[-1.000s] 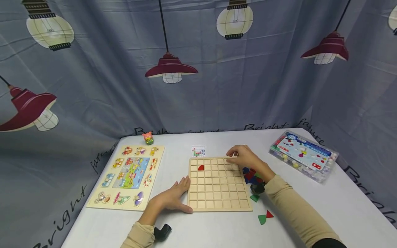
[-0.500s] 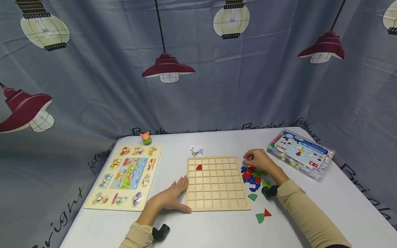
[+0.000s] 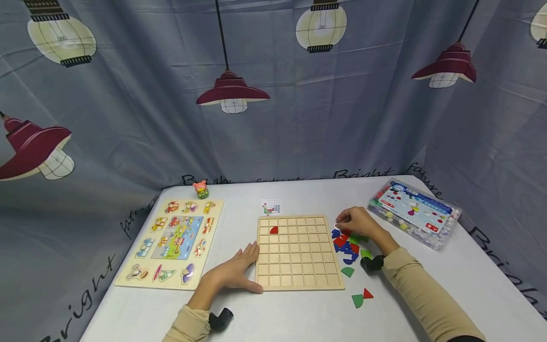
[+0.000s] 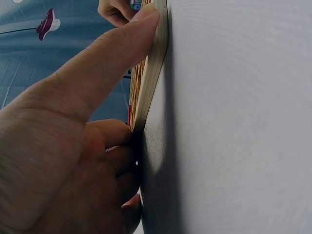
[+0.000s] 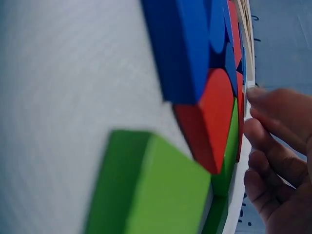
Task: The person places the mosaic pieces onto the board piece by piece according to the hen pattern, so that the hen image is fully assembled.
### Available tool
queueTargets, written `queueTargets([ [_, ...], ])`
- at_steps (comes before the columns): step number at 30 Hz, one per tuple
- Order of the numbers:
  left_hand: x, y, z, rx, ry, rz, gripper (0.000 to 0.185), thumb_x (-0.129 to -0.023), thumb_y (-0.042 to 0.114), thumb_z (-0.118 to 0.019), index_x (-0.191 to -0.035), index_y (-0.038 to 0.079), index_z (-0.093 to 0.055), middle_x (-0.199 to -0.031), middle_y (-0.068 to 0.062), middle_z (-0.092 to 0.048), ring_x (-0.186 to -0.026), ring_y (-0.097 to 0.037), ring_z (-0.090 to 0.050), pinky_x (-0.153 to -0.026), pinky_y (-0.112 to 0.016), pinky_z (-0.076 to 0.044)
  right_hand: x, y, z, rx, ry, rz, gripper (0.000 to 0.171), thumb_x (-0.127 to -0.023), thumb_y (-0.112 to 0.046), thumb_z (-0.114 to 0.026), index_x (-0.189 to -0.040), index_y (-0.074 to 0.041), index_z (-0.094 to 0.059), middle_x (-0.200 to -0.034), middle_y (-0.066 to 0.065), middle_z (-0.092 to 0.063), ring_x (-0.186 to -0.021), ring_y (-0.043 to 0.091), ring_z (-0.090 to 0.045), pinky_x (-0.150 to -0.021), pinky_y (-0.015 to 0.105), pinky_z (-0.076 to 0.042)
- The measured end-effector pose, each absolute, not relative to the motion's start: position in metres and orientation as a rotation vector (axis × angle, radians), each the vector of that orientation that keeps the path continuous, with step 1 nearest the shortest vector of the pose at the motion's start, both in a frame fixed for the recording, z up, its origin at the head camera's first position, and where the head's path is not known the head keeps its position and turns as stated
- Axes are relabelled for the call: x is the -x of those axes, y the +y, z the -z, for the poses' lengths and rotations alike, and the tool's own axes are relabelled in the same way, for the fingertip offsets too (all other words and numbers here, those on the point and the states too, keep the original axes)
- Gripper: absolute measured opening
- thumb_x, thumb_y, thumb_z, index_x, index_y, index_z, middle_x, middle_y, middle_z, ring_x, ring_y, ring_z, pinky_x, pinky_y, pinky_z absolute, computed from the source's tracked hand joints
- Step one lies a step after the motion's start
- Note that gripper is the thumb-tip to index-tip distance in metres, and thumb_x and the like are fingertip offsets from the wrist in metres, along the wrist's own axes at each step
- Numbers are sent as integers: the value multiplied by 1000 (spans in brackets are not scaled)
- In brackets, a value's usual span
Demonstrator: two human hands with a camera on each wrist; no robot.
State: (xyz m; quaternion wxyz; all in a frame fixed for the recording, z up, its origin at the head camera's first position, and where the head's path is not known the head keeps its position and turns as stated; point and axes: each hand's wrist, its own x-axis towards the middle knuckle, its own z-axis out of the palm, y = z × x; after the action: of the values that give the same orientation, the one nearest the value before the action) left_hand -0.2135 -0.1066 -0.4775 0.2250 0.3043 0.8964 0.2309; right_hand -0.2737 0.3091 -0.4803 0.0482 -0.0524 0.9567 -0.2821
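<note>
A wooden grid board [image 3: 300, 254] lies in mid-table, with one red quarter-round piece [image 3: 274, 230] in its upper left. My left hand [image 3: 235, 271] rests at the board's left edge, fingers spread; the left wrist view has the thumb [image 4: 112, 58] against the board's side. Beyond the board's right edge, my right hand [image 3: 358, 222] hovers at the far end of a pile of coloured pieces [image 3: 345, 246], red, blue and green. Its fingers are loosely bent, and nothing shows between thumb and fingertips in the right wrist view, where a red piece [image 5: 209, 117] and a green piece [image 5: 165, 185] lie nearer.
A small pattern card [image 3: 270, 207] lies behind the board. At left is a picture puzzle board [image 3: 171, 247], with a pig figurine [image 3: 201, 189] behind it. A clear box [image 3: 414, 211] stands back right. A green piece [image 3: 357, 300] and red triangle [image 3: 367, 293] lie in front.
My right hand has moved right from over the board's far right corner to the pile, then dipped slightly. My left hand keeps its place at the board's edge.
</note>
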Motion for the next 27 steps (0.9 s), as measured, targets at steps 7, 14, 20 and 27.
queueTargets([
  [7,213,-107,477,-831,2470,-648,118,-71,49,-82,-154,-2,-16,-164,-18,-9,-153,-30,-8,-126,-49,-10,273,305,480,169,2910,835,23,-85,-26,-74,-98,-7,-76,-90,4,-73,-77,14,-58,-74,29,-58],
  [14,213,-108,476,-833,2467,-647,118,-71,49,-82,-154,-2,-15,-164,-19,-8,-153,-30,-7,-126,-49,-9,274,308,482,152,2913,846,24,-85,-24,-74,-103,-7,-75,-94,5,-73,-81,16,-58,-76,31,-57],
  [20,213,-108,477,-831,2462,-660,118,-71,49,-82,-154,-2,-15,-164,-18,-9,-153,-31,-7,-126,-49,-9,274,310,484,138,2913,836,34,-82,-29,-77,-107,-6,-74,-100,9,-72,-84,18,-58,-79,34,-58],
  [27,214,-108,478,-837,2463,-651,118,-71,49,-82,-154,-2,-14,-164,-18,-8,-153,-30,-6,-126,-49,-9,275,311,484,124,2919,812,34,-81,-28,-78,-106,-5,-74,-98,9,-72,-83,18,-59,-78,34,-58],
])
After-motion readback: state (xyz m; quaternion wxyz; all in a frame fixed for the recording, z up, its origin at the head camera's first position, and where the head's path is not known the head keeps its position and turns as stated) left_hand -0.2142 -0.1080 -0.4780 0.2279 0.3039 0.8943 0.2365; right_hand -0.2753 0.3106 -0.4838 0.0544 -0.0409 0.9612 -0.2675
